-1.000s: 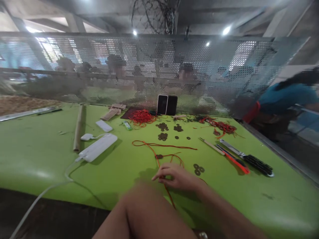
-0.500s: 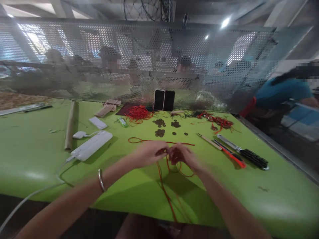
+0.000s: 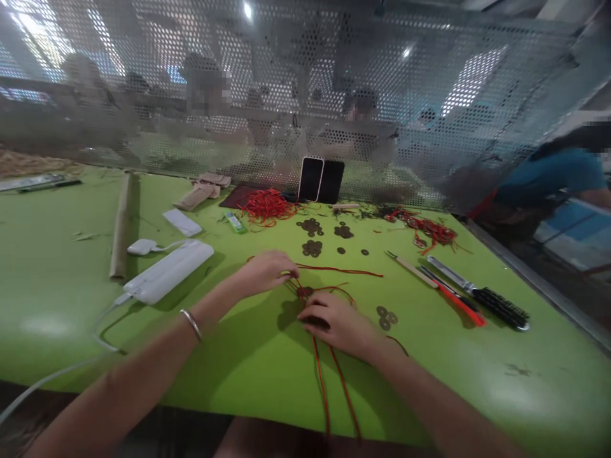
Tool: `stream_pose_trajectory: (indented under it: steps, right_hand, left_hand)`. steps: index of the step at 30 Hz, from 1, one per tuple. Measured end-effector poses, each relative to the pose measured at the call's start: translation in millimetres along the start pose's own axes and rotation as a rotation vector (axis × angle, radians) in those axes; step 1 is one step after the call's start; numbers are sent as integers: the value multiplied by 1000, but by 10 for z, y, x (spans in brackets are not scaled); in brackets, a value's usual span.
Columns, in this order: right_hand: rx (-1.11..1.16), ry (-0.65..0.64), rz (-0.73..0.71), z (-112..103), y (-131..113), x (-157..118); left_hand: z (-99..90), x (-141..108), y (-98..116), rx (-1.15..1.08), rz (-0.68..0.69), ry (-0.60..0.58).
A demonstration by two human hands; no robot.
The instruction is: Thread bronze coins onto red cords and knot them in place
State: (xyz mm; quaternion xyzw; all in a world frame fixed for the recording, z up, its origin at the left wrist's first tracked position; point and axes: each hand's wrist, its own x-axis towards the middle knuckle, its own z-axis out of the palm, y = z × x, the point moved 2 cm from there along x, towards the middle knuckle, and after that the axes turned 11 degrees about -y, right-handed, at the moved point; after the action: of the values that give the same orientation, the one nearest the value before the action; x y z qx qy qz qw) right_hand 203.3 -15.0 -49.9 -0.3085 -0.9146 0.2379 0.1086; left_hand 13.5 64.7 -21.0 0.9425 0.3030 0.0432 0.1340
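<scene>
My left hand pinches a red cord over the middle of the table. Where the strands meet, a dark round coin shows between my hands. My right hand lies low beside it with curled fingers; the cord runs under them, and its two tails hang down toward the table's front edge. What the right fingertips grip is hidden. Just behind lies another red cord, partly covered by my left hand. A small cluster of holed coins lies right of my right hand.
Coin piles and red cord heaps lie farther back, before two propped phones. At left are a power strip and a tube; at right, a brush and tools. A co-worker's blue sleeve shows far right.
My hands have come apart: the left moved left and up, the right lower with the cord. The coin between them and the coin cluster at right now show. The view has tilted down.
</scene>
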Motion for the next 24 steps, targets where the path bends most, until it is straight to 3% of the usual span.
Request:
stream_pose_trajectory:
  steps: [11, 19, 24]
  right_hand:
    - [33, 11, -19, 24, -19, -27]
    - [39, 19, -21, 32, -7, -34]
    - [32, 9, -26, 26, -22, -25]
  left_hand:
    - [14, -38, -120, 138, -33, -58]
    - [30, -128, 40, 418, -9, -122]
    - [77, -65, 83, 508, 55, -82]
